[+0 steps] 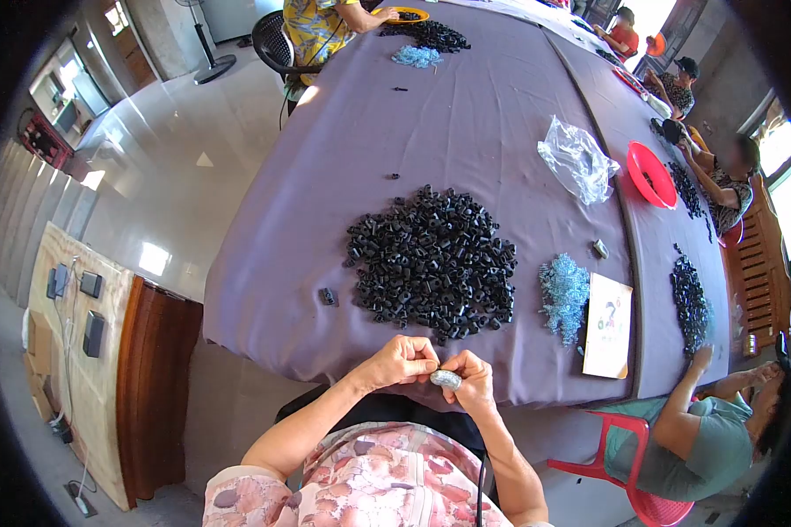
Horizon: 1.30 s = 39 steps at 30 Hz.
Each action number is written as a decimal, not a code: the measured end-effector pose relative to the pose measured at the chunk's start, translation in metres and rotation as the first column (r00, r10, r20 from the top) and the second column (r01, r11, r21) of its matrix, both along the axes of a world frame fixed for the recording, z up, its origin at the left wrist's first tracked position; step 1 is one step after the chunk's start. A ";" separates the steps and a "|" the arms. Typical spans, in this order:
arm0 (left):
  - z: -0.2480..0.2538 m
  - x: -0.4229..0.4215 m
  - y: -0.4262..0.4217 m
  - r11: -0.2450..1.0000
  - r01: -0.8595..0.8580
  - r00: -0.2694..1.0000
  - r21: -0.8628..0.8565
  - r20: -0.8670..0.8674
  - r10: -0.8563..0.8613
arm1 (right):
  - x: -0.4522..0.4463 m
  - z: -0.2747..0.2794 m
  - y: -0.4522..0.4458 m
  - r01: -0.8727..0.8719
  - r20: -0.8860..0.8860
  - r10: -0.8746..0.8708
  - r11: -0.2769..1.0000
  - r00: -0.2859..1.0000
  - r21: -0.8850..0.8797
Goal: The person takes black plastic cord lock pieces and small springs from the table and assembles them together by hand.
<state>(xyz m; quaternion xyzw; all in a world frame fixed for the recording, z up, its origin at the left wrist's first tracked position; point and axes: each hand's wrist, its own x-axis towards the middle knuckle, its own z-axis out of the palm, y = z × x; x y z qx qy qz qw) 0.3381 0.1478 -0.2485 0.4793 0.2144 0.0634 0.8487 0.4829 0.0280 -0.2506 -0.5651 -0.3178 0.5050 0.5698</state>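
My left hand (407, 361) is closed in a pinch near the table's front edge, its fingertips close to the other hand. Whatever it pinches is too small to make out. My right hand (473, 383) is closed round a silvery grey, rounded object (446, 379), whose kind I cannot tell. Just beyond both hands lies a large pile of small black plastic pieces (435, 263). One small dark piece (328, 297) sits apart, left of the pile. To the right is a heap of small light-blue pieces (564, 297).
A purple cloth (325, 202) covers the long table. Beside the blue heap lies a booklet (607, 325); farther off are a clear plastic bag (577, 161) and a red basin (651, 176). A person (721, 430) sits at right; others work along the table.
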 end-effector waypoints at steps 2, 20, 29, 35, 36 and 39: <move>0.000 0.001 0.001 1.000 0.015 1.000 -0.002 0.003 -0.015 | 0.002 -0.002 -0.001 -0.026 0.009 0.026 1.000 1.000 0.010; -0.004 0.003 0.001 0.968 0.121 0.991 0.218 -0.075 -0.107 | 0.007 -0.006 -0.002 -0.160 0.144 0.179 0.978 0.973 -0.133; 0.000 0.003 -0.002 0.984 0.023 0.998 0.178 -0.061 -0.013 | 0.001 -0.002 -0.002 -0.076 0.117 0.085 0.994 0.989 -0.084; -0.003 0.002 -0.002 0.995 -0.015 1.000 0.098 -0.016 0.016 | 0.001 -0.003 -0.001 -0.077 0.077 0.076 0.997 0.994 0.003; -0.003 0.002 -0.001 0.996 -0.020 1.000 0.084 -0.011 0.021 | 0.001 -0.003 -0.001 -0.073 0.076 0.072 0.997 0.994 0.011; -0.004 0.001 -0.001 0.998 -0.032 0.999 0.060 0.005 0.032 | 0.000 -0.007 -0.001 -0.030 -0.014 0.031 0.998 0.999 0.050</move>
